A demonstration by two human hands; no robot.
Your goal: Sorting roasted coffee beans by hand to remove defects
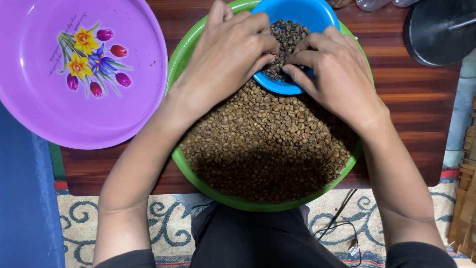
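I count three bowls in front of me: one green bowl [184,49], one small blue bowl [302,15] and one purple bowl [39,114]. There are two hands, both mine. The beans [267,144] are far too many to count.

The green bowl sits on a dark wooden table [416,104], close to my lap, and it is nearly full of beans. They are small, oval and mid-brown, each with a seam down one flat side, and they look dry and matte. The heap lies lighter in the middle and falls into shadow along the near rim.

The blue bowl rests inside the green one at its far side, tilted toward me, with a smaller lot of darker beans in it.

My left hand [225,54] and right hand [332,69] are close together over the near lip of the blue bowl, fingertips almost meeting. The fingers of both are curled and pinched down into the beans there. I cannot tell whether either pinch holds a bean.

The purple bowl lies to my left, just beside the green one, with flowers printed on its floor. A black round base [436,30] stands at the table's far right corner.
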